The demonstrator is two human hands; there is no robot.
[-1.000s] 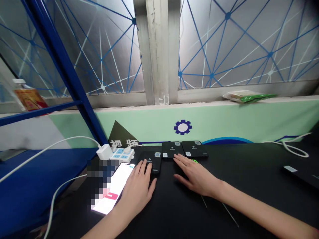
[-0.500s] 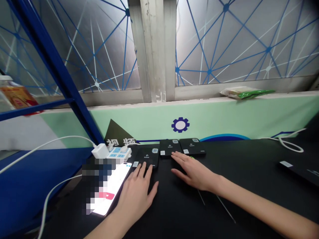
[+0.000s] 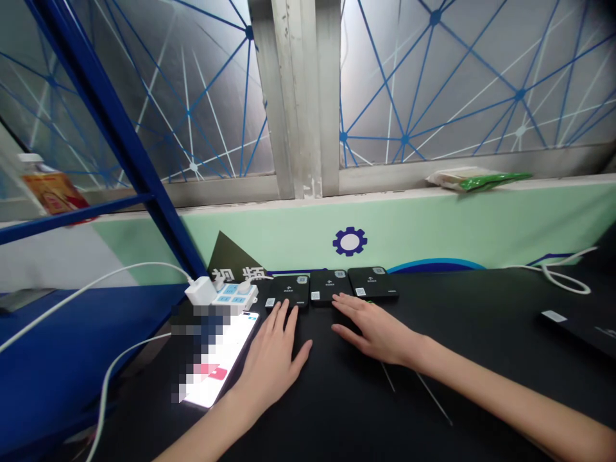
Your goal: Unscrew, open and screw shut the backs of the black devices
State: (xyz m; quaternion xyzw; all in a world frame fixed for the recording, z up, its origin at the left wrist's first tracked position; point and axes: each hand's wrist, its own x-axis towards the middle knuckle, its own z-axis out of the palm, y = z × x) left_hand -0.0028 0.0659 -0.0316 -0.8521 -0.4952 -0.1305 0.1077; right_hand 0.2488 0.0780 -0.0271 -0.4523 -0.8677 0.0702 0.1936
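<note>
Three flat black boxes lie in a row against the wall on the black table (image 3: 481, 333): a left box (image 3: 290, 292), a middle box (image 3: 332, 286) and a right box (image 3: 373, 283). My left hand (image 3: 272, 359) lies flat with fingers stretched out, its fingertips touching the near edge of the left box. My right hand (image 3: 373, 327) lies flat and open just in front of the middle and right boxes, fingertips at their near edges. Neither hand holds anything.
A lit phone (image 3: 219, 366) lies left of my left hand. Behind it sits a white power strip (image 3: 233, 295) with a charger (image 3: 201, 292) and white cables. A blue rack post (image 3: 120, 141) rises at the left. Another black device (image 3: 577, 324) and a cable (image 3: 565, 279) are at the right.
The left black box has been slid away from me toward the wall, now lining up with the other two. My left hand followed it forward; my right hand has barely moved.
</note>
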